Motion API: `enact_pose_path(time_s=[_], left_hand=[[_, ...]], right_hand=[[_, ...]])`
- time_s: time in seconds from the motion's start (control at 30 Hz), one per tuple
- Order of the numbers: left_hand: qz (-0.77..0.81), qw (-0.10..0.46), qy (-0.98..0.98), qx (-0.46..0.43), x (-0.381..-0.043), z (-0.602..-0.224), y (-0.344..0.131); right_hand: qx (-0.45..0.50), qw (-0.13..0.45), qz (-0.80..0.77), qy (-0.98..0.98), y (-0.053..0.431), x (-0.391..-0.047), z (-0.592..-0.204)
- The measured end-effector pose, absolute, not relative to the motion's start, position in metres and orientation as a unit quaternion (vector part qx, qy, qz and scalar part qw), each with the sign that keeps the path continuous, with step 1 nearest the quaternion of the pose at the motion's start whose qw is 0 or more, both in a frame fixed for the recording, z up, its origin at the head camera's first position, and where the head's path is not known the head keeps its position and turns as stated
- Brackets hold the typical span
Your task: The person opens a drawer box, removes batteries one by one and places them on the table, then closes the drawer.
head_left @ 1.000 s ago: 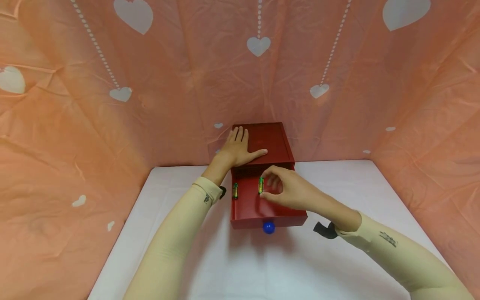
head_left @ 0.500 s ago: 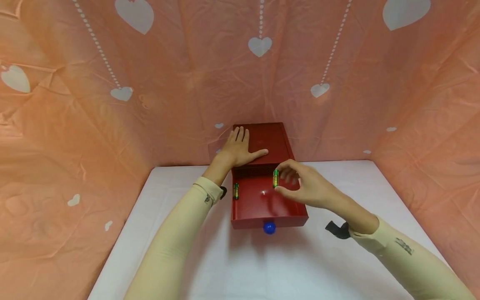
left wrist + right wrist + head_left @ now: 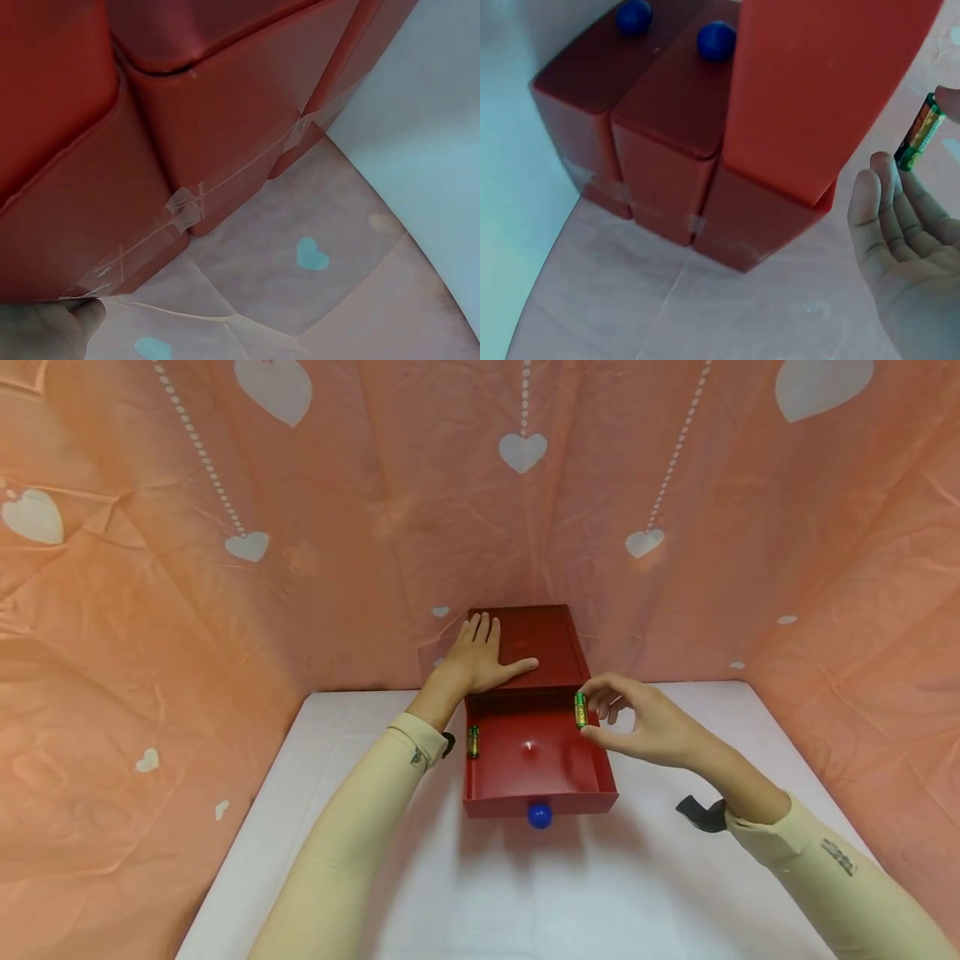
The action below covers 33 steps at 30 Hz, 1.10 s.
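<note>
My right hand [image 3: 648, 722] pinches a green-and-gold battery [image 3: 581, 710] between thumb and fingertip, over the right side of the pulled-out drawer [image 3: 540, 768]. The right wrist view has the same battery [image 3: 920, 133] held by its two ends, the other fingers [image 3: 866, 199] extended. Flat on the top of the red cabinet [image 3: 543, 639] rests my left hand [image 3: 477, 660], fingers straight and thumb spread. A second battery [image 3: 473, 742] lies inside the drawer along its left wall. In the left wrist view only a bit of the left hand [image 3: 52, 330] shows at the cabinet's edge.
A blue round knob [image 3: 539, 816] sticks out from the drawer front. Two more closed drawers with blue knobs [image 3: 716, 41] sit below it. The cabinet stands at the back of a white table [image 3: 525, 902], against an orange curtain [image 3: 375, 527] with white hearts.
The right hand has carried the battery to the right, from the drawer's middle to its right side. The left hand stays on the cabinet top.
</note>
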State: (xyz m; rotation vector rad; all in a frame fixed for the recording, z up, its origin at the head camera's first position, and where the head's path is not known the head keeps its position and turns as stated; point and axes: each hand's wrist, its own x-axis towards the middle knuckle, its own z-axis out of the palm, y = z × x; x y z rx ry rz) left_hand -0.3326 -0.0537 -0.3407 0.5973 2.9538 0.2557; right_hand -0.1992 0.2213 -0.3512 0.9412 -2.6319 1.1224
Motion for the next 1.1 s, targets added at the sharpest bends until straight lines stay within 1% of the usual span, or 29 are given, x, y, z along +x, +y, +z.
enact_pose_path(time_s=[0.27,0.63,0.8,1.1], left_hand=[[0.081,0.057,0.974,0.201,-0.334,-0.343,-0.054],[0.083,0.056,0.974,0.204,-0.332,-0.341,-0.056],[0.086,0.057,0.974,0.202,-0.332,-0.341,-0.056],[0.088,0.061,0.974,0.201,-0.333,-0.341,-0.057]], right_hand=[[0.331,0.074,0.388,-0.857,0.241,-0.201,-0.359],[0.316,0.08,0.395,-0.859,0.258,-0.204,-0.38],[0.318,0.075,0.394,-0.859,0.266,-0.212,-0.395],[0.278,0.042,0.392,-0.876,0.278,-0.221,-0.418]])
